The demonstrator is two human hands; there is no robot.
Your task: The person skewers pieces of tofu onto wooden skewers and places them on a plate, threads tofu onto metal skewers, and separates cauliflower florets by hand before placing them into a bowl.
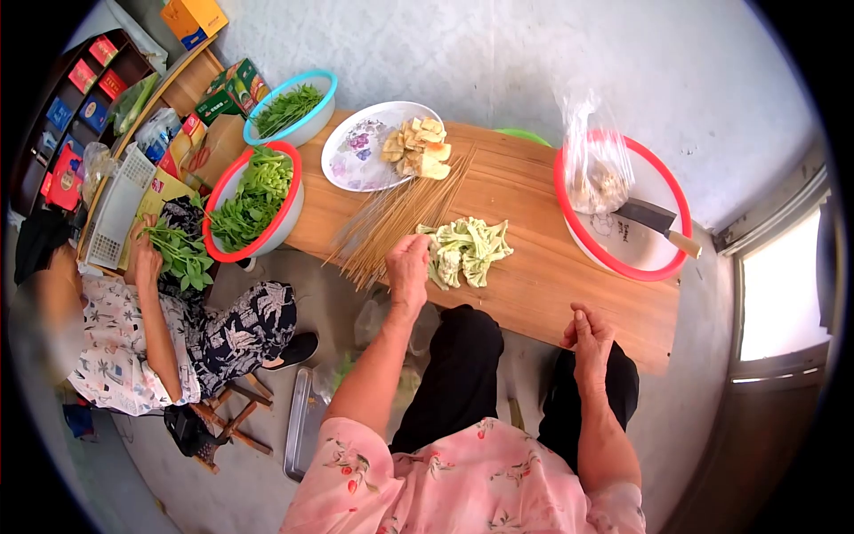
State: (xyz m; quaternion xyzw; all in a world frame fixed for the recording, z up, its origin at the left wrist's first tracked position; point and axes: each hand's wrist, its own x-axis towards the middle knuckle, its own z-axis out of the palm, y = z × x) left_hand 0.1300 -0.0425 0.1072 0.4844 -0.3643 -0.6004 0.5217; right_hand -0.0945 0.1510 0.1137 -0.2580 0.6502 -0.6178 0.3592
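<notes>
My left hand (408, 274) is closed at the left edge of a pile of pale green cauliflower florets (471, 253) on the wooden table (534, 236). What its fingers hold, if anything, is hidden. Thin wooden skewers (378, 227) lie fanned out just beyond that hand. Over the table's front edge, above my knee, my right hand (591, 343) has its thumb and fingers pressed together; I cannot make out anything between them. Behind the skewers, an oval floral plate (342, 169) carries pale yellow-brown slices (420, 148).
On the right, a red-rimmed basin (623, 254) bears a cleaver (648, 214) and a knotted plastic bag (594, 169). Leafy greens fill another red-rimmed basin (296, 187) and a blue-rimmed one (325, 107). At left, a seated person (133, 347) handles leafy stems (182, 249).
</notes>
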